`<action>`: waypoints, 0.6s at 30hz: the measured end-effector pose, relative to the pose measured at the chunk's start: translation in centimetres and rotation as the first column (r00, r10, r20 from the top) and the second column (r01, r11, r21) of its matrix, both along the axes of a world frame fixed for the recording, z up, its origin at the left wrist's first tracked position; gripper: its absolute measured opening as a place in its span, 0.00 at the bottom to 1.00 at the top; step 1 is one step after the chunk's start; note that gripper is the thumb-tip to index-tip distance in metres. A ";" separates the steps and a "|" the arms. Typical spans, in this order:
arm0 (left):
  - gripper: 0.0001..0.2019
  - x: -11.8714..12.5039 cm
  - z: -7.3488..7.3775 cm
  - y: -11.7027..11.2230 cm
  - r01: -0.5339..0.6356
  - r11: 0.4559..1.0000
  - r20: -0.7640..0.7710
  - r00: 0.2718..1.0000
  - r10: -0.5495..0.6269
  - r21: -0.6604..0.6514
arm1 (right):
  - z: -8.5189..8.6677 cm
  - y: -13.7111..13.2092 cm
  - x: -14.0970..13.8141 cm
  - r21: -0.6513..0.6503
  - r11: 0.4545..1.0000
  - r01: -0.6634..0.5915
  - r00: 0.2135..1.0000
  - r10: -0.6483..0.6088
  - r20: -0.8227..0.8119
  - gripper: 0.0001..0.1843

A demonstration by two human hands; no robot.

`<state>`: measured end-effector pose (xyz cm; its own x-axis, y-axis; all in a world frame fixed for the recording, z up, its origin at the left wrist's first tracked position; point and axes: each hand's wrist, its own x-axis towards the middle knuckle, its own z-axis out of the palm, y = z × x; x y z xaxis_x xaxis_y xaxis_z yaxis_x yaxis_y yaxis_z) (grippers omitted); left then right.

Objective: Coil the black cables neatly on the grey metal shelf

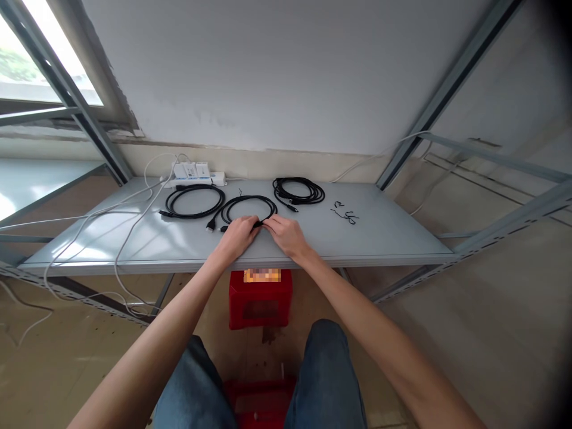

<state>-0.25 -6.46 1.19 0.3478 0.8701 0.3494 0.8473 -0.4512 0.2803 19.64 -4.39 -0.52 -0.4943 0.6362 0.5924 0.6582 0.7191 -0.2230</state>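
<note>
A coiled black cable (251,198) lies on the grey metal shelf (379,238) near its front edge. My left hand (241,234) is closed on the near side of that coil, with a plug end (223,229) sticking out to its left. Close beside it, the fingertips of my right hand (285,233) pinch at the same stretch of cable; what exactly sits between them is hidden. Another black cable coil (193,215) rests at the left, its plug (211,224) reaching near my left hand. Farther back on the right lies a third coil (319,193).
Several short black ties (348,217) are scattered on the right of the shelf. A white power strip (218,178) with adapters stands against the wall, and white cords (129,235) trail off the left side. Underneath is a red stool (260,304). Metal uprights (440,95) flank the shelf.
</note>
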 end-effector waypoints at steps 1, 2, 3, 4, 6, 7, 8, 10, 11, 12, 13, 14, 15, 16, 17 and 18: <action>0.12 0.0 0.0 0.0 0.003 1.000 0.008 1.000 -0.003 0.004 | 0.0 0.0 0.0 0.010 1.000 0.011 1.000 -0.011 0.010 0.13; 0.12 0.0 -0.1 0.0 0.001 1.000 0.014 1.000 -0.002 0.007 | 0.0 0.0 0.0 0.024 0.999 0.026 0.999 -0.027 0.019 0.14; 0.13 0.0 -0.1 0.0 -0.003 1.000 0.017 1.000 0.003 0.009 | 0.0 0.0 0.0 0.038 0.998 0.043 0.999 -0.044 0.028 0.14; 0.14 -0.1 -0.2 0.0 -0.009 1.000 0.018 1.000 0.009 0.011 | 0.0 -0.1 -0.1 0.051 0.997 0.064 0.997 -0.065 0.038 0.14; 0.14 -0.1 -0.3 0.0 -0.020 1.000 0.017 1.000 0.020 0.017 | 0.1 -0.2 -0.2 0.066 0.992 0.106 0.992 -0.110 0.060 0.14; 0.14 -0.1 -0.3 0.0 -0.021 1.000 0.019 1.000 0.020 0.023 | 0.2 -0.3 -0.2 0.067 0.990 0.122 0.989 -0.127 0.072 0.15; 0.13 -0.1 -0.4 0.0 -0.018 0.999 0.020 1.000 0.018 0.031 | 0.4 -0.4 -0.3 0.065 0.989 0.134 0.987 -0.140 0.083 0.16; 0.11 -0.2 -0.4 0.1 -0.010 0.999 0.024 1.000 0.009 0.048 | 0.7 -0.6 -0.4 0.057 0.988 0.147 0.983 -0.152 0.104 0.17; 0.10 -0.2 -0.4 0.1 -0.003 0.999 0.023 1.000 0.002 0.054 | 0.8 -0.7 -0.4 0.050 0.988 0.147 0.982 -0.152 0.114 0.17; 0.09 -0.2 -0.4 0.1 0.002 0.998 0.022 1.000 -0.003 0.059 | 1.0 -0.8 -0.4 0.039 0.988 0.146 0.981 -0.150 0.124 0.16; 0.08 -0.2 -0.3 0.1 0.006 0.998 0.021 1.000 -0.008 0.061 | 1.1 -0.9 -0.4 0.027 0.988 0.149 0.980 -0.151 0.129 0.16; 0.08 -0.2 -0.3 0.1 0.010 0.998 0.021 1.000 -0.012 0.065 | 1.2 -0.9 -0.4 0.015 0.988 0.154 0.979 -0.154 0.130 0.15; 0.09 -0.2 -0.3 0.1 0.016 0.998 0.023 1.000 -0.017 0.069 | 1.3 -0.9 -0.4 0.002 0.987 0.158 0.979 -0.157 0.129 0.14; 0.09 -0.2 -0.3 0.1 0.020 0.997 0.026 0.999 -0.022 0.074 | 1.4 -0.9 -0.4 -0.007 0.987 0.163 0.979 -0.161 0.125 0.14; 0.09 -0.2 -0.2 0.1 0.024 0.997 0.028 0.999 -0.026 0.077 | 1.4 -0.9 -0.4 -0.014 0.986 0.168 0.979 -0.166 0.122 0.13; 0.09 -0.2 -0.2 0.1 0.027 0.997 0.028 0.999 -0.029 0.078 | 1.4 -0.9 -0.5 -0.018 0.984 0.175 0.977 -0.172 0.123 0.13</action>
